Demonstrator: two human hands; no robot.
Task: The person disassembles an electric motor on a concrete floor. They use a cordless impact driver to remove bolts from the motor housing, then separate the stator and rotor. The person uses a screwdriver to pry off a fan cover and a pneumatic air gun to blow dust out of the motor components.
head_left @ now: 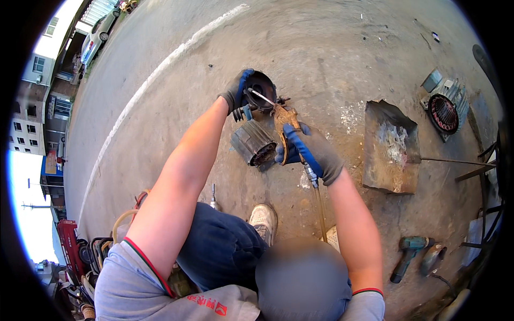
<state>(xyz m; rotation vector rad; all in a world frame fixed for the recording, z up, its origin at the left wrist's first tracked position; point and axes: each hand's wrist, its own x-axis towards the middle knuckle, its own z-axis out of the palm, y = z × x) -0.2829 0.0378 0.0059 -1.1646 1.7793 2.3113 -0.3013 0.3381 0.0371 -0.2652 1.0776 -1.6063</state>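
My left hand (237, 95), in a grey and blue work glove, grips the rim of a round, dark, hollow metal cover (261, 85). A grimy orange-brown air blow gun (285, 119) is in my gloved right hand (316, 150), with the fingers wrapped round its handle. Its thin metal nozzle reaches to the open inside of the cover. From the handle's metal coupling a yellowish air hose (321, 208) runs back toward my body. Just below the cover, a ribbed, dirty motor housing (252, 142) lies tilted on the ground.
To the right sits a rusty metal tray (375, 168) with pale debris. Beyond it lies an opened motor (447, 113) with visible windings. A teal cordless drill (412, 257) rests at the lower right. Near my left knee stands a metal-tipped tool (213, 197).
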